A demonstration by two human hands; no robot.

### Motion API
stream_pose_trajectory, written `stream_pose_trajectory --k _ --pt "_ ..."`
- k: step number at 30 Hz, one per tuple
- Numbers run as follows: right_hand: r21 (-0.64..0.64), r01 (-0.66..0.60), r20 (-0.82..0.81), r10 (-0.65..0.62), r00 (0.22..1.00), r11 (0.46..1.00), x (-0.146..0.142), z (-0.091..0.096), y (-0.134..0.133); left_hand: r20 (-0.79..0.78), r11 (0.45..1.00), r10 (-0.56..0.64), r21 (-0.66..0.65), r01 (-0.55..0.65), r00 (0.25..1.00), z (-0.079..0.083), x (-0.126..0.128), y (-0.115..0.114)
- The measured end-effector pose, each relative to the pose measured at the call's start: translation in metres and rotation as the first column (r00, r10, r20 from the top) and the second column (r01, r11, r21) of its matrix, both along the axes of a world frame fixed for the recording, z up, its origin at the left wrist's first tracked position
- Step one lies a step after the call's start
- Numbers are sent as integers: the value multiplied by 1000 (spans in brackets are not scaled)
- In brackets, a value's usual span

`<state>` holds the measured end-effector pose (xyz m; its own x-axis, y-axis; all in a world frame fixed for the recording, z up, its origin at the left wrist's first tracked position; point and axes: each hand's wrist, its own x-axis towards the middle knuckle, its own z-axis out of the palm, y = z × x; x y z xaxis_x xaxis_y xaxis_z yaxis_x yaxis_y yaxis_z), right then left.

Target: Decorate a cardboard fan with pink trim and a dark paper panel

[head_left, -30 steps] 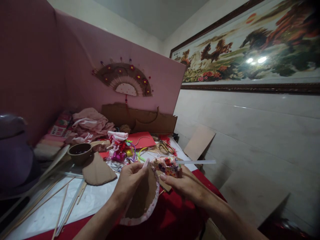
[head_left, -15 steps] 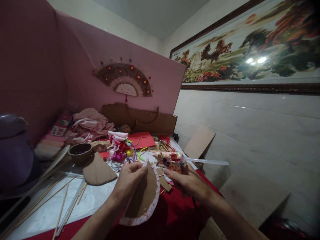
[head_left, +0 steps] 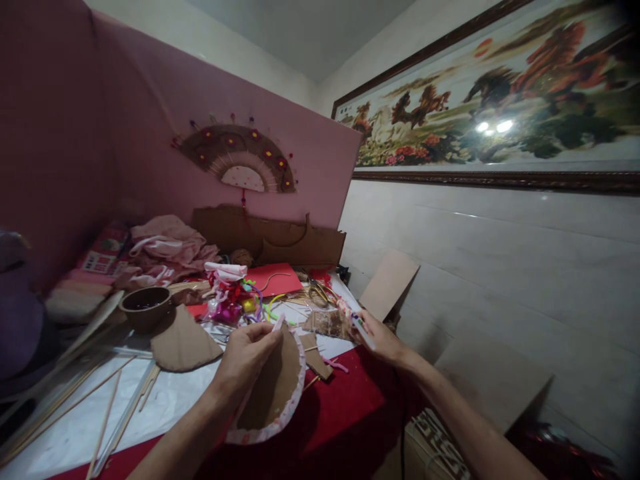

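My left hand (head_left: pixel 247 357) pinches the upper tip of a cardboard piece (head_left: pixel 273 393) edged with pale pink patterned fabric, its rounded end toward me. A raised strip of that edging shows at my fingertips. At the right side of the table, my right hand (head_left: pixel 383 339) is wrapped round a flower-patterned glue gun (head_left: pixel 346 308), with a translucent glue stick (head_left: pixel 369 338) poking out of its back. The gun's nozzle is hard to make out. Between the hands lie a small cardboard scrap (head_left: pixel 316 360) and a brownish block (head_left: pixel 327 323).
Gold-handled scissors (head_left: pixel 318 291), red paper (head_left: pixel 275 279) and bagged craft bits (head_left: pixel 227 300) lie farther back. To the left are a brown bowl (head_left: pixel 146 307), a fan-shaped cardboard piece (head_left: pixel 185 340) and thin sticks (head_left: pixel 106 420). A decorated fan (head_left: pixel 240 157) hangs on the pink panel.
My right hand has moved away to the right and turned the glue gun, so the glue stick now points toward me. My left hand keeps its hold on the cardboard piece. The view has shifted slightly right.
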<state>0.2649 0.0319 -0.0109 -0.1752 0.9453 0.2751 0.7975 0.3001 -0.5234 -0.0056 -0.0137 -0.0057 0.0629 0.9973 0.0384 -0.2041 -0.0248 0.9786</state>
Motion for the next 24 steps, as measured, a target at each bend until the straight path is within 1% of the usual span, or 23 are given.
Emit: stream_pose_trajectory --k 1,3,7,10,12,13,14,15,16,17,18,19,22,24 --pt "-29 5 58 -3 998 1000 1 -3 1 -1 1000 1 6 -1 1000 -1 0 0" --pt "-48 20 143 -13 990 999 1 -9 4 -2 1000 -1 15 1 1000 -2 0 1" --pt "-36 5 201 2 980 999 0 -14 7 17 1000 -10 6 10 1000 -2 0 1" --pt "-15 8 233 -4 972 1000 -6 -7 1 46 1000 -23 2 23 999 -1 1 0" --pt "54 37 211 -48 976 998 -16 2 -6 63 999 -45 19 44 997 -2 2 0" --pt "150 59 138 -80 987 987 -24 7 -11 70 998 -60 33 58 996 -3 2 0" --pt "197 39 32 -46 998 980 -33 12 -15 76 996 -81 47 77 994 -3 2 0" --pt "182 5 -94 12 996 983 -43 16 -18 81 993 -105 62 100 991 -4 2 0" --pt "114 -50 -228 75 971 992 -53 20 -22 81 989 -130 78 123 988 -4 2 0" --pt "37 -131 -359 136 924 991 -64 23 -24 79 985 -152 91 145 985 -4 2 0" --pt "-26 -223 -470 185 863 975 -73 25 -26 74 981 -172 102 164 982 -3 1 0" --pt "-87 -300 -564 201 801 950 -81 26 -28 66 977 -189 109 182 980 -2 1 -1" --pt "-212 -439 -761 135 635 873 -97 28 -30 38 971 -217 113 211 975 0 1 -2" --pt "-264 -485 -821 70 567 834 -101 28 -29 17 966 -230 124 226 973 1 1 -3"
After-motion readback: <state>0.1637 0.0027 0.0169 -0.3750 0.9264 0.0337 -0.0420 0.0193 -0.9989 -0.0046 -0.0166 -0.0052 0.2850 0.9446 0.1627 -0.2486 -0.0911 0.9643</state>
